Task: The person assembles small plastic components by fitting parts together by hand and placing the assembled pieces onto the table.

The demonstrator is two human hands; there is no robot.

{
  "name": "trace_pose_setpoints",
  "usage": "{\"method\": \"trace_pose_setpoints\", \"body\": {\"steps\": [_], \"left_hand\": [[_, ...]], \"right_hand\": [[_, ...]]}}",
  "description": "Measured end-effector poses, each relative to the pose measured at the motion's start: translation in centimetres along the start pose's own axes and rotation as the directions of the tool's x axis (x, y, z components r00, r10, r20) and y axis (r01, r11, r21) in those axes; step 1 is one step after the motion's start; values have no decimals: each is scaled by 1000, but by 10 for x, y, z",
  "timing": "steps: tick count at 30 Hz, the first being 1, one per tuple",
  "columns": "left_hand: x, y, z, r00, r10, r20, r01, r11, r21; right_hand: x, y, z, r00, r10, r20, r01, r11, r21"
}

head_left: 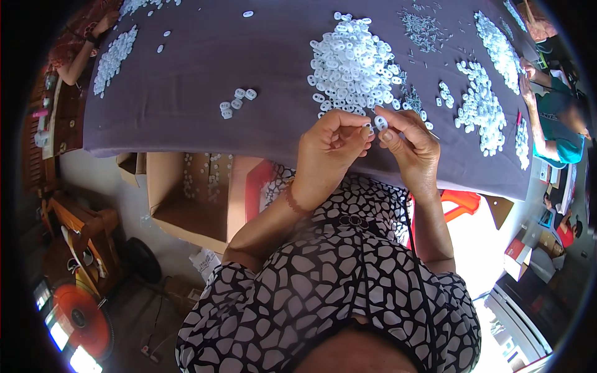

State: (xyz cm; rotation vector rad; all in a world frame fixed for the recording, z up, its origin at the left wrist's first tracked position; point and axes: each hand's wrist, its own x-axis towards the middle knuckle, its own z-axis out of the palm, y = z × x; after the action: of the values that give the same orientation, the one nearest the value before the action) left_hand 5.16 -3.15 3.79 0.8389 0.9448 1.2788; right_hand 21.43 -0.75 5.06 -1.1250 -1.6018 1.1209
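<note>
Close together above the near edge of the cloth-covered table are both of my hands. My right hand (411,144) pinches a small white oval plastic piece with two holes (381,122) between thumb and fingers. My left hand (329,148) is closed in a pinch on a small whitish piece (369,128), mostly covered by the fingertips, so its kind is unclear. Just beyond them lies a large heap of the same white oval pieces (351,62). Small metal pins or screws (411,98) lie to the right of that heap.
Several white pieces (239,102) sit apart on the dark tablecloth (186,93). More metal pins (423,31) and another white heap (482,109) are at the right. An open cardboard box (186,214) stands below the table's left. Other people's hands (528,81) work at the right edge.
</note>
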Motion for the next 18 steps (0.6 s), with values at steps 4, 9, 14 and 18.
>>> {"method": "trace_pose_setpoints", "body": {"steps": [4, 9, 14, 18], "left_hand": [[1, -1, 3, 998, -57, -2, 56, 993, -104], [2, -3, 6, 997, -78, -2, 76, 979, -190], [3, -4, 6, 993, -117, -7, 113, 969, -220], [5, 0, 6, 981, -196, -2, 189, 950, -248]], "right_hand": [[1, 6, 2, 996, -81, -41, 78, 994, -73], [2, 9, 2, 988, -134, -76, 118, 975, -186], [7, 2, -1, 949, -315, -25, 269, 848, -456], [7, 8, -2, 943, -331, -35, 281, 847, -451]]}}
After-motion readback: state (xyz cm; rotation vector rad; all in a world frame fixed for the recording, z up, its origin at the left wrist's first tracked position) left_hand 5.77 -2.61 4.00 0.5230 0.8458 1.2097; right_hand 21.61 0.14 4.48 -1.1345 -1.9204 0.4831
